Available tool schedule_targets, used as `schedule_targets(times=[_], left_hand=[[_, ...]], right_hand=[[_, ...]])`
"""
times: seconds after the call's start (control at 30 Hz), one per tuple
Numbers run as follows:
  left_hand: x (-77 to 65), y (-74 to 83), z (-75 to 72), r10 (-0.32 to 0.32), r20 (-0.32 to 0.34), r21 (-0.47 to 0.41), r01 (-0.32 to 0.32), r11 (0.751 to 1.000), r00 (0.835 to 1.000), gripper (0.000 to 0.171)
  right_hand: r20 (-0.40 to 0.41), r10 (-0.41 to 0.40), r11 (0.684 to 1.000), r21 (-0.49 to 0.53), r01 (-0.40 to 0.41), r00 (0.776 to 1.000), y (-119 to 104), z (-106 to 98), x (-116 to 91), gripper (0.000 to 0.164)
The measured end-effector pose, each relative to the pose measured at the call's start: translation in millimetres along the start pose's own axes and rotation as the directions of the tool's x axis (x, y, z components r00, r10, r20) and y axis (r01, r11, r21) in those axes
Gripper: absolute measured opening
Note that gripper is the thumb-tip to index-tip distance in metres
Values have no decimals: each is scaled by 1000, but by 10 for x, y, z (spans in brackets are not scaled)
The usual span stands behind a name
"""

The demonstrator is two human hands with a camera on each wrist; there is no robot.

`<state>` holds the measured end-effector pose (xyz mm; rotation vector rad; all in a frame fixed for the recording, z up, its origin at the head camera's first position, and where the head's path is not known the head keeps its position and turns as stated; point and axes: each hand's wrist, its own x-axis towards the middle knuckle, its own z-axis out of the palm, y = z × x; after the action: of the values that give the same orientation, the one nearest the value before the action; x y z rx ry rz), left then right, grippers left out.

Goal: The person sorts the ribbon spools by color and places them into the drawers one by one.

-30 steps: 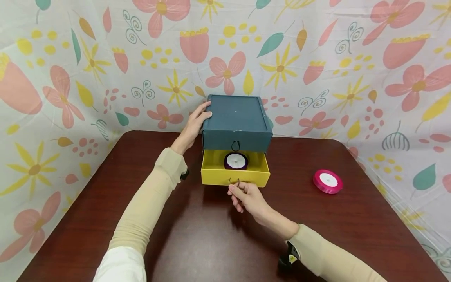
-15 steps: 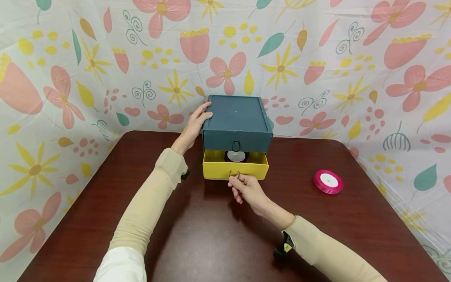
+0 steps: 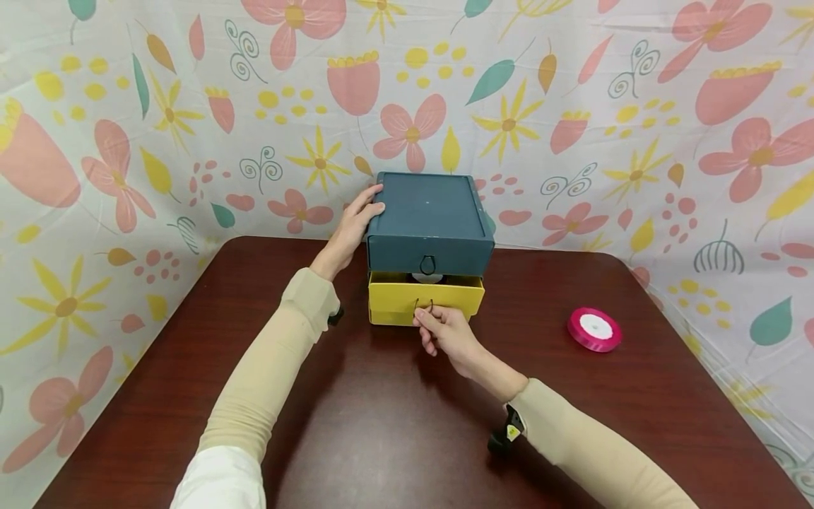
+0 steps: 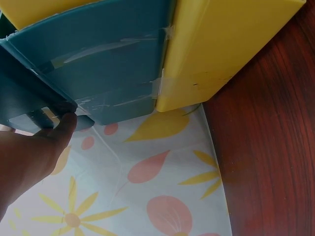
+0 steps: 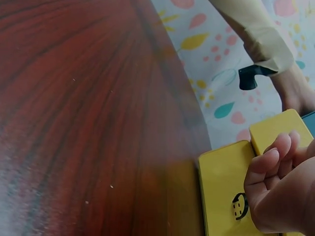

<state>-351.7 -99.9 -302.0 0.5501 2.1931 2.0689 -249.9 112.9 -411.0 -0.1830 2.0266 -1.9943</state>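
A small drawer box has a blue upper part (image 3: 427, 208) and a yellow drawer (image 3: 388, 295) below it, which stands partly pulled out. Inside the drawer, a ribbon spool with a white centre (image 3: 427, 278) shows only as a sliver; the blue part hides the rest. My right hand (image 3: 450, 338) pinches the thin dark loop handle (image 3: 416, 305) on the drawer's front, and the loop appears in the right wrist view too. My left hand (image 3: 352, 227) rests along the blue part's left edge, its fingers laid over the side and top, touching the blue side in the left wrist view.
A pink ribbon spool (image 3: 594, 329) lies flat on the dark wood table (image 3: 356, 424), to the right of the box. Close behind the box hangs a flowered cloth (image 3: 267, 120). A dark loop handle (image 3: 427, 264) hangs on the blue front.
The yellow drawer has slid inward under the blue part, covering most of the spool inside. My right hand has moved forward with its handle. The left hand stays in place.
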Motion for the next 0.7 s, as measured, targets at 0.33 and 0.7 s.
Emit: schedule_targets(times=[0.33, 0.7], left_hand=[[-6, 1, -9, 2, 4, 12, -2, 1000, 1000, 56], [4, 4, -14, 10, 6, -8, -10, 1000, 1000, 56]], right_hand=[[-2, -9, 1000, 6, 9, 1000, -31, -26, 114, 32], [-2, -25, 1000, 14, 25, 1000, -30, -37, 209, 40]])
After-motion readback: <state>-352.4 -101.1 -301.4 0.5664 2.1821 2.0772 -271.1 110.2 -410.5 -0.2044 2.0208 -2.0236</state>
